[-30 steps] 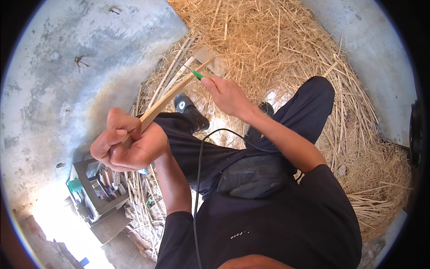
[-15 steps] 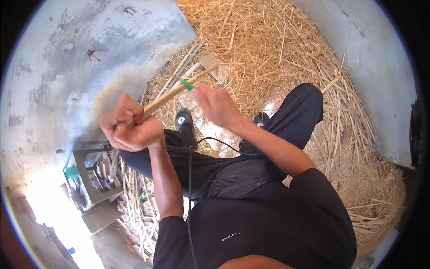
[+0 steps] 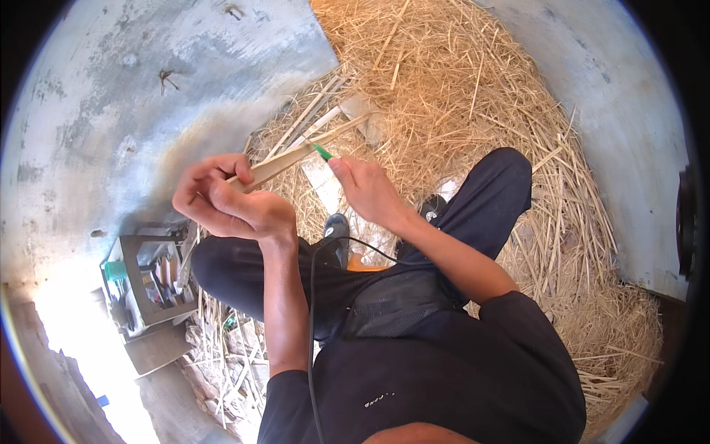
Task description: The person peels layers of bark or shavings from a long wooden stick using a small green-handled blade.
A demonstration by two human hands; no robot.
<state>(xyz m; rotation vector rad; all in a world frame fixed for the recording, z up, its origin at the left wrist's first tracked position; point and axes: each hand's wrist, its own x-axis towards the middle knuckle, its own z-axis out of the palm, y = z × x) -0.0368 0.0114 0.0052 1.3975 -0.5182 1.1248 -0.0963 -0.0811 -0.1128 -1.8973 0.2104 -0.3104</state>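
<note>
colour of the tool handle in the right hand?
Green. The tool handle shows best in the head view, held in the right hand.

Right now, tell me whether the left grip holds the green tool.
No, the right grip holds the green tool; the left grip holds a pale strip.

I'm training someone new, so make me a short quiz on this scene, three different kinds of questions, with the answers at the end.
1. What colour is the handle of the tool in the right grip?
A) red
B) green
C) blue

2. True or false: an open box holding assorted items stands at the picture's left.

3. Fill in the missing word: the left grip holds a long, pale ____.

Key:
1. B
2. True
3. strip
</note>
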